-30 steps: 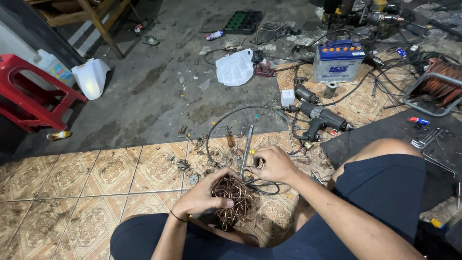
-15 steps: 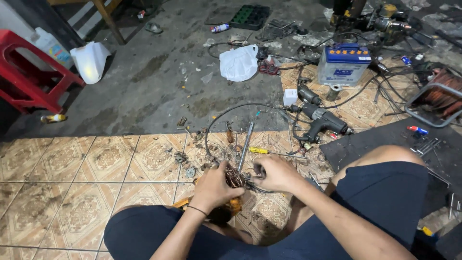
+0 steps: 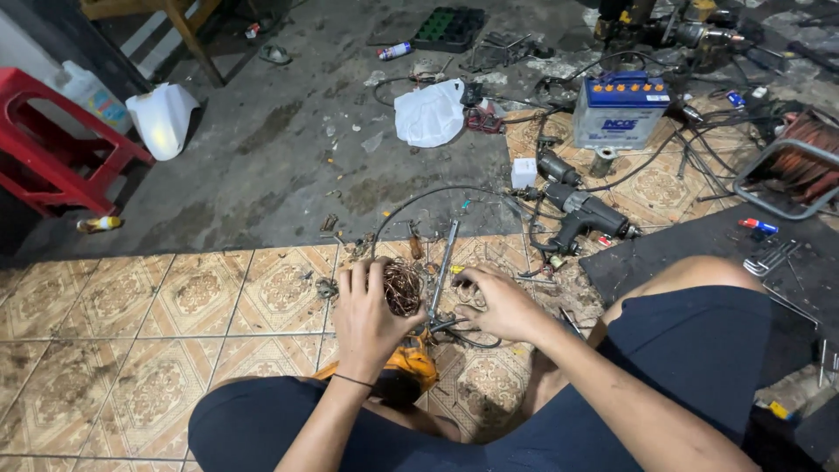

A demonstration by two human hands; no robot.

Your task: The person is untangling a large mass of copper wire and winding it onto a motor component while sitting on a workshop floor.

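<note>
I sit on a tiled floor with my knees apart. My left hand [image 3: 367, 308] grips a tangled bundle of copper wire [image 3: 403, 287] and holds it upright in front of me. My right hand [image 3: 491, 301] is closed around small metal parts and thin wire just right of the bundle. A long metal tool [image 3: 444, 262] lies on the tiles between the two hands, pointing away from me. A yellow-orange tool body [image 3: 411, 371] rests on the floor under my left wrist.
A cordless drill [image 3: 587, 214] and a blue and white battery [image 3: 620, 109] with cables lie ahead to the right. Farther off are a white plastic bag [image 3: 430, 112], a red plastic stool [image 3: 54, 144] on the left and a wire reel [image 3: 800, 166] on the right.
My left hand has lifted the copper bundle from low between my legs up and forward. My right hand stayed closed on the small parts beside it.
</note>
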